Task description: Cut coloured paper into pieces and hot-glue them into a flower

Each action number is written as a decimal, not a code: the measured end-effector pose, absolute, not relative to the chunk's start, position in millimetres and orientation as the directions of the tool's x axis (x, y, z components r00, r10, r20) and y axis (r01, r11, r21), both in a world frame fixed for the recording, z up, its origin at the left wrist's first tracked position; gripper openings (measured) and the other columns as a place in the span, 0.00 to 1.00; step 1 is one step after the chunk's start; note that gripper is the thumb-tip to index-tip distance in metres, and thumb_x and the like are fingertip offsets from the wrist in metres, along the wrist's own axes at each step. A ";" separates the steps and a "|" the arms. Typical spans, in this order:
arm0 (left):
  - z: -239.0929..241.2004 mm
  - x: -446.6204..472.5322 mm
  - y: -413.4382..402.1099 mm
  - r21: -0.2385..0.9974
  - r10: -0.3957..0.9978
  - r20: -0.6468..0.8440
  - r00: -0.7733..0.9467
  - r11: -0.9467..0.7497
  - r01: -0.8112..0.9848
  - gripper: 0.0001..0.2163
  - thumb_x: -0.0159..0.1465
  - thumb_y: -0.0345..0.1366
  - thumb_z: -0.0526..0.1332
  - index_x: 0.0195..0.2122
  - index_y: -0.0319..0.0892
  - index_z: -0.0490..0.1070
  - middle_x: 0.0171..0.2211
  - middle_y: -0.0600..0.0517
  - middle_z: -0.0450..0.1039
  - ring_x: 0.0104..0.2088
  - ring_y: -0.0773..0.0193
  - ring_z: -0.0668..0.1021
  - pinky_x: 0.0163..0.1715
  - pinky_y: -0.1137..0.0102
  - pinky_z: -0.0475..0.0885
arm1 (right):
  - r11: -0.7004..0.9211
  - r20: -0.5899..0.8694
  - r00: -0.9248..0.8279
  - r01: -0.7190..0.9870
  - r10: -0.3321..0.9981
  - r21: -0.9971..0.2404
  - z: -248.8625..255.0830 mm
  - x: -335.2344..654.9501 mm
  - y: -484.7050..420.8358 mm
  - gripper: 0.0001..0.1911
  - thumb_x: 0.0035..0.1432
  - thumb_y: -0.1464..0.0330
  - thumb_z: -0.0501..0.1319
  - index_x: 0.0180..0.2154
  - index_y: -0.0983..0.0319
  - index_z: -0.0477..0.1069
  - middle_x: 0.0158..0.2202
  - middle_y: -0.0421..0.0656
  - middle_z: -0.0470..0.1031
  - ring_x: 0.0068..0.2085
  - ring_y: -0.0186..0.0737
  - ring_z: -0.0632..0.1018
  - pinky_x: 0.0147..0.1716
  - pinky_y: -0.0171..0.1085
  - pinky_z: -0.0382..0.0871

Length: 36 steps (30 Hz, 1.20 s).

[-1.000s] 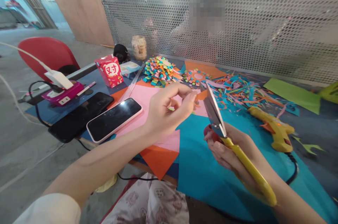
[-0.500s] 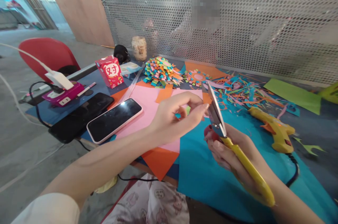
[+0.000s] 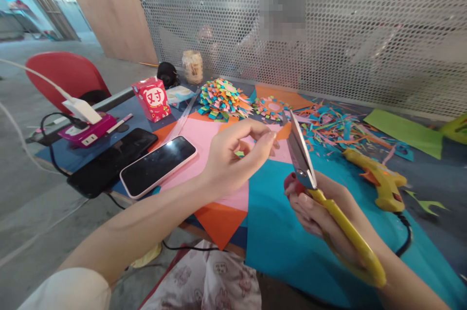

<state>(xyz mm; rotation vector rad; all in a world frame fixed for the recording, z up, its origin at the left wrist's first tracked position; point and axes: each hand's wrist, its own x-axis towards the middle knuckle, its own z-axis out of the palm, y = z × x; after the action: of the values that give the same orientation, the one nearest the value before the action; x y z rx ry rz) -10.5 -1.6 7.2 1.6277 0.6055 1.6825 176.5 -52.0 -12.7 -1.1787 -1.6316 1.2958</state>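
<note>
Between thumb and fingers, my left hand (image 3: 242,152) pinches a small piece of orange paper (image 3: 284,131) above the table. My right hand (image 3: 317,208) grips scissors (image 3: 301,154) with yellow and red handles, their blades pointing up and slightly parted beside the orange piece. Under the hands lie a pink sheet (image 3: 200,142), a large blue sheet (image 3: 279,222) and an orange-red sheet (image 3: 221,225). A pom-pom of many coloured paper tabs (image 3: 222,98) stands behind my left hand, with a flat paper flower (image 3: 272,107) to its right.
Paper scraps (image 3: 339,127) are heaped toward the mesh panel (image 3: 219,3). A yellow glue gun (image 3: 377,178) lies on the right, near a green sheet (image 3: 404,132). On the left are a phone (image 3: 158,166), a black device (image 3: 113,161), a purple power strip (image 3: 87,130) and a red box (image 3: 151,99).
My left hand has moved a little left, away from the blades, and the orange piece shows more clearly. The scissors have shifted slightly right and down.
</note>
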 end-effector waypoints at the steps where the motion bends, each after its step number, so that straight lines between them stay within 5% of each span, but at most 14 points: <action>1: 7.3 -10.9 -1.2 0.751 0.759 0.651 0.028 -0.638 -0.168 0.07 0.63 0.33 0.60 0.28 0.41 0.69 0.23 0.54 0.74 0.22 0.73 0.75 0.14 0.81 0.64 | 0.072 0.000 -0.313 0.218 0.950 -0.973 -12.9 176.8 -51.8 0.22 0.56 0.47 0.62 0.32 0.59 0.66 0.20 0.32 0.59 0.17 0.26 0.57 0.12 0.30 0.49; 17: 8.2 -14.0 4.4 0.699 0.699 0.704 -0.126 -0.713 -0.051 0.11 0.65 0.42 0.61 0.29 0.42 0.69 0.22 0.54 0.72 0.22 0.72 0.75 0.14 0.80 0.63 | 0.041 -0.045 -0.312 0.264 0.949 -0.964 -9.7 174.5 -53.9 0.21 0.55 0.49 0.64 0.31 0.59 0.65 0.23 0.34 0.63 0.17 0.26 0.58 0.13 0.32 0.50; 25: 8.7 -10.4 -1.5 0.699 0.698 0.715 0.043 -0.714 -0.030 0.07 0.62 0.32 0.60 0.26 0.41 0.68 0.23 0.54 0.74 0.23 0.72 0.74 0.17 0.79 0.65 | 0.061 -0.008 -0.287 0.231 0.958 -0.971 -7.4 172.0 -54.1 0.22 0.56 0.47 0.61 0.31 0.59 0.65 0.23 0.35 0.62 0.19 0.29 0.58 0.14 0.32 0.50; 36: 7.5 -8.6 -2.8 0.701 0.696 0.711 0.096 -0.713 -0.022 0.08 0.61 0.33 0.61 0.25 0.42 0.68 0.23 0.54 0.73 0.22 0.72 0.74 0.19 0.77 0.67 | 0.059 -0.014 -0.300 0.234 0.954 -0.970 -8.7 172.8 -53.2 0.22 0.56 0.47 0.61 0.31 0.59 0.65 0.22 0.34 0.59 0.19 0.28 0.56 0.13 0.32 0.48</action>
<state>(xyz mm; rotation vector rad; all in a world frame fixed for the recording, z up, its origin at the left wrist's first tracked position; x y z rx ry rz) -8.6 -2.8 7.5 1.8224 0.6598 1.6703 172.8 -53.2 -8.7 -1.2110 -1.6305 1.2888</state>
